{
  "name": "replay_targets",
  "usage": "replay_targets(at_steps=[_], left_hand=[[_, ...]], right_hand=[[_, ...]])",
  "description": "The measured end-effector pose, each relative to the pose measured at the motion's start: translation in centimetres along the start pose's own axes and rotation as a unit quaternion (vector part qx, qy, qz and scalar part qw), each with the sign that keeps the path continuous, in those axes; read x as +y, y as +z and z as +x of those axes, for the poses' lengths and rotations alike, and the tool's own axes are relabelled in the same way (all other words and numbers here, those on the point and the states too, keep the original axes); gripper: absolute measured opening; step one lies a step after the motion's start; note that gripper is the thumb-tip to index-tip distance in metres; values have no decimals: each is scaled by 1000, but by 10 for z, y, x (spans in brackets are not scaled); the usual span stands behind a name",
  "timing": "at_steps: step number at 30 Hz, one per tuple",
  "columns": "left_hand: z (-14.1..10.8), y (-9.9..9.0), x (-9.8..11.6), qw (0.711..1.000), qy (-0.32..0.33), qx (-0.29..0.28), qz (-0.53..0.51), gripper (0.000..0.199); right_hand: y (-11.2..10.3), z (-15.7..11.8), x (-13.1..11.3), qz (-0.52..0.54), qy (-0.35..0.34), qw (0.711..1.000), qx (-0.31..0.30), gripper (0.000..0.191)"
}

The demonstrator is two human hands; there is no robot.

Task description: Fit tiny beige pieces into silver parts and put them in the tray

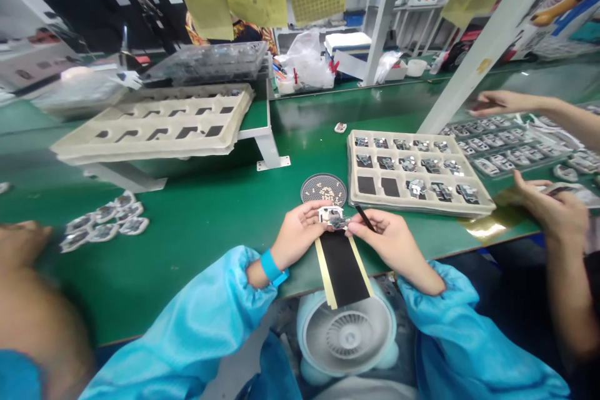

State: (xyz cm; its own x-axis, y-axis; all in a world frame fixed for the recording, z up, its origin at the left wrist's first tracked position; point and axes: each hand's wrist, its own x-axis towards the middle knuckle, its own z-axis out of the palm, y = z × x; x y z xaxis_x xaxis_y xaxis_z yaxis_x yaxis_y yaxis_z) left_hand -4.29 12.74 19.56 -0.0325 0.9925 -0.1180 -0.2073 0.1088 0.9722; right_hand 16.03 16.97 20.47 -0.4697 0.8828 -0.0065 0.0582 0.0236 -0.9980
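A small white part with a circuit board (332, 217) is held near the table's front edge, just in front of a round grey dish (323, 187) of tiny pale pieces. My left hand (300, 231) grips its left side with fingers closed. At its right side, my right hand (387, 237) pinches the board's edge and also holds a thin black tool (364, 217). Under the part, a black strip with yellow edges (345, 269) hangs over the table edge.
A beige tray of boards (422, 205) stands right of the dish. Another beige tray (154, 149) rests on a raised stand at left. Several white parts (103, 232) lie at left. Other people's hands (553, 206) work at right; a blurred arm (37, 300) is at left.
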Motion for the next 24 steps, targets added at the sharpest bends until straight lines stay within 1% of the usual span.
replay_targets(at_steps=[2,5,9,13,18,24], left_hand=[[-2,1,0,1000,8,-6,8,53],[-5,3,-1,998,29,-19,49,61],[-7,3,-1,993,56,-28,95,64],[-8,4,1,990,73,-19,119,58],[-9,5,-1,986,89,-4,140,49],[-10,4,-1,968,128,18,215,44]], right_hand=[[3,2,1,2,14,1000,-8,27],[5,7,3,6,24,1000,-9,31],[5,10,8,8,37,999,-10,33],[5,10,12,12,42,999,-9,33],[5,10,11,8,57,998,7,37],[6,11,11,13,59,998,6,37]])
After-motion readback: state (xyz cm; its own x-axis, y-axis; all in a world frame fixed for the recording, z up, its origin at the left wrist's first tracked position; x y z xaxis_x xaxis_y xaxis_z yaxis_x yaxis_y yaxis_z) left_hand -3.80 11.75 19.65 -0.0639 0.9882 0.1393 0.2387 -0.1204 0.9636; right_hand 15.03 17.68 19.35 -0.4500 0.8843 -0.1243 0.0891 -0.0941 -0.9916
